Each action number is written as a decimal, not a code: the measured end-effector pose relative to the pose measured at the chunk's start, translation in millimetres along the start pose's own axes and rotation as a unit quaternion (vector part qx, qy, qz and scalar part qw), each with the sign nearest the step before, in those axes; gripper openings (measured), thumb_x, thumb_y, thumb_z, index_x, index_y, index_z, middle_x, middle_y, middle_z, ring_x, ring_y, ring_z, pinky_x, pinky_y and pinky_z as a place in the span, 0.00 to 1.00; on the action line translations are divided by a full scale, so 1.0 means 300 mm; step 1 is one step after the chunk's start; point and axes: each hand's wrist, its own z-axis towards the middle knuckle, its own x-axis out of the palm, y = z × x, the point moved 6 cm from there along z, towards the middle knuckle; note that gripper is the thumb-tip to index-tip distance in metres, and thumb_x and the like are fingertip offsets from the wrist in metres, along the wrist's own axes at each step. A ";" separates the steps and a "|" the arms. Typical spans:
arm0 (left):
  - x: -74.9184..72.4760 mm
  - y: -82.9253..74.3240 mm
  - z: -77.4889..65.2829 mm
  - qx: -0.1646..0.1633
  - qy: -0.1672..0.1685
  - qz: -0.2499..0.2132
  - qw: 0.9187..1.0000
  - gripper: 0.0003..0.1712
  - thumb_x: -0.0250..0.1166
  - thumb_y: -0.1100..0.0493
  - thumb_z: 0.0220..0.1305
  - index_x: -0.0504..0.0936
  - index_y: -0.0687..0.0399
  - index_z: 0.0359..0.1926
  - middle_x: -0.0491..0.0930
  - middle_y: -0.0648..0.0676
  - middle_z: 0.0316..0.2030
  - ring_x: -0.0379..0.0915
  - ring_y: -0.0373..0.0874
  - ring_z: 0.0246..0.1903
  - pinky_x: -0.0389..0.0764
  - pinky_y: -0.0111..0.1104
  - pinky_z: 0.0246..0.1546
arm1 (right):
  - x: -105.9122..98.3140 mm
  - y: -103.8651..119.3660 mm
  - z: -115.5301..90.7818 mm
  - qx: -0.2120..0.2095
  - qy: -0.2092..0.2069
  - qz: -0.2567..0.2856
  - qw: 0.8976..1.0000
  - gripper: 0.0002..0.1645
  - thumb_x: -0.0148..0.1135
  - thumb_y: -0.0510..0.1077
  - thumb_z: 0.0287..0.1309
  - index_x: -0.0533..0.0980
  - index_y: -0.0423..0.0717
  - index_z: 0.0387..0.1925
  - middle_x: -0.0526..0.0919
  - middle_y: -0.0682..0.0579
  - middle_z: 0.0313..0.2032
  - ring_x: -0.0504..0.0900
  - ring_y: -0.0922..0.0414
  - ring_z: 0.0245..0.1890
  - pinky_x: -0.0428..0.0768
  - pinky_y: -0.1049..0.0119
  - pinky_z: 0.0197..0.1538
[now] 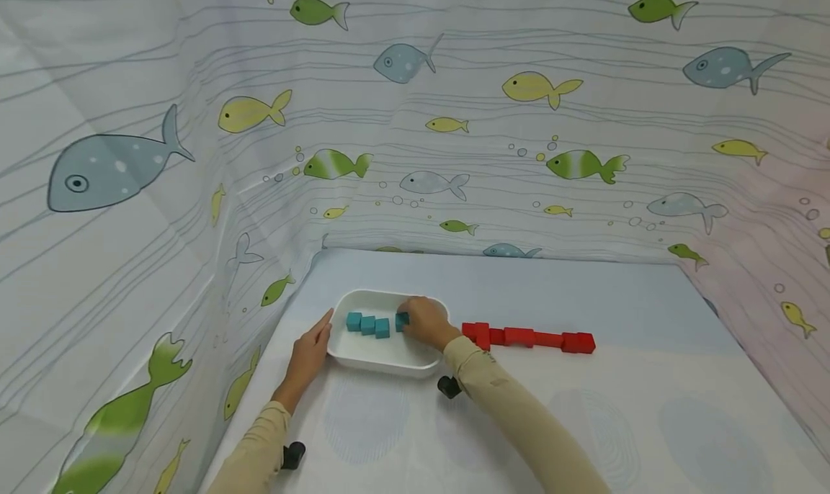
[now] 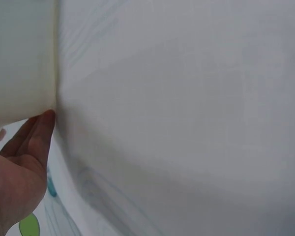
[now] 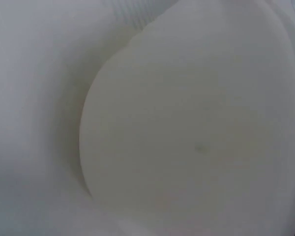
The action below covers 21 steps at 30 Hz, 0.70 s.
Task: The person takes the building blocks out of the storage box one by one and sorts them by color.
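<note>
A white tray [image 1: 389, 366] with rounded corners lies on the table. Inside it, teal cubes [image 1: 368, 325] stand in a short row toward the left. My right hand [image 1: 428, 322] reaches over the tray's right side and pinches another teal cube [image 1: 402, 322] just right of that row. With fingers fairly straight, my left hand [image 1: 310, 351] touches the tray's left side; in the left wrist view its fingertips [image 2: 46, 120] rest at the edge of the tray [image 2: 22, 59]. The tray wall [image 3: 187, 123] fills most of the right wrist view, hiding the right fingers and cubes.
Right of the tray, red blocks [image 1: 519, 337] form a line on the table [image 1: 551, 422]. A white cloth [image 1: 486, 141] printed with fish hangs behind and at both sides. A black wrist device [image 1: 449, 387] sits under the right forearm, another [image 1: 294, 456] beside the left.
</note>
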 end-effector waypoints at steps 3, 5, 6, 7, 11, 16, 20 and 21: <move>-0.002 0.000 0.002 -0.002 -0.004 0.005 1.000 0.27 0.43 0.49 0.79 0.61 0.50 0.74 0.63 0.56 0.68 0.59 0.56 0.67 0.65 0.50 0.65 | -0.008 0.001 -0.006 0.007 0.010 0.004 1.000 0.18 0.71 0.38 0.55 0.83 0.42 0.49 0.86 0.51 0.45 0.81 0.56 0.48 0.78 0.62 0.58; -0.003 0.001 0.002 -0.002 -0.007 0.004 1.000 0.27 0.44 0.50 0.79 0.61 0.50 0.73 0.63 0.57 0.68 0.59 0.57 0.67 0.65 0.50 0.64 | -0.012 0.002 -0.013 0.009 0.016 0.007 1.000 0.18 0.72 0.38 0.54 0.83 0.43 0.49 0.86 0.52 0.45 0.81 0.57 0.47 0.78 0.63 0.57; -0.003 0.001 0.002 -0.001 -0.006 0.004 1.000 0.27 0.44 0.51 0.79 0.61 0.51 0.73 0.63 0.57 0.68 0.60 0.57 0.67 0.65 0.50 0.64 | -0.014 0.004 -0.017 0.009 0.018 0.009 1.000 0.19 0.72 0.38 0.54 0.83 0.43 0.49 0.85 0.52 0.45 0.81 0.57 0.47 0.78 0.63 0.57; -0.002 0.000 0.004 -0.003 -0.007 0.002 1.000 0.27 0.44 0.51 0.79 0.62 0.51 0.73 0.63 0.56 0.68 0.60 0.56 0.67 0.65 0.50 0.64 | -0.018 0.004 -0.021 0.009 0.019 0.010 1.000 0.19 0.72 0.39 0.54 0.83 0.43 0.49 0.85 0.52 0.45 0.81 0.57 0.47 0.78 0.64 0.57; 0.000 -0.003 0.004 -0.006 -0.002 -0.001 1.000 0.27 0.44 0.50 0.79 0.61 0.49 0.73 0.63 0.56 0.68 0.59 0.55 0.68 0.65 0.48 0.65 | -0.050 0.014 -0.046 0.001 0.015 0.030 0.999 0.19 0.71 0.38 0.54 0.83 0.42 0.49 0.85 0.51 0.45 0.80 0.57 0.46 0.79 0.65 0.54; 0.002 -0.005 0.001 -0.008 0.005 0.004 1.000 0.28 0.43 0.48 0.78 0.60 0.49 0.74 0.63 0.56 0.69 0.59 0.55 0.68 0.65 0.47 0.65 | -0.118 0.025 -0.085 -0.009 0.009 0.064 0.998 0.19 0.71 0.38 0.53 0.83 0.41 0.49 0.83 0.51 0.42 0.80 0.55 0.43 0.81 0.70 0.48; -0.003 -0.009 -0.005 -0.004 0.003 0.001 1.000 0.27 0.44 0.51 0.79 0.61 0.50 0.73 0.63 0.56 0.68 0.59 0.55 0.68 0.66 0.47 0.65 | -0.186 0.025 -0.124 -0.029 -0.007 0.073 0.997 0.17 0.71 0.37 0.52 0.83 0.40 0.46 0.81 0.51 0.39 0.81 0.55 0.39 0.81 0.73 0.44; -0.005 -0.011 -0.006 -0.002 0.001 0.000 1.000 0.26 0.45 0.52 0.79 0.61 0.50 0.73 0.63 0.56 0.68 0.59 0.55 0.68 0.66 0.47 0.65 | -0.204 0.024 -0.136 -0.033 -0.012 0.075 0.997 0.17 0.71 0.38 0.52 0.83 0.40 0.46 0.81 0.51 0.38 0.81 0.56 0.39 0.81 0.73 0.43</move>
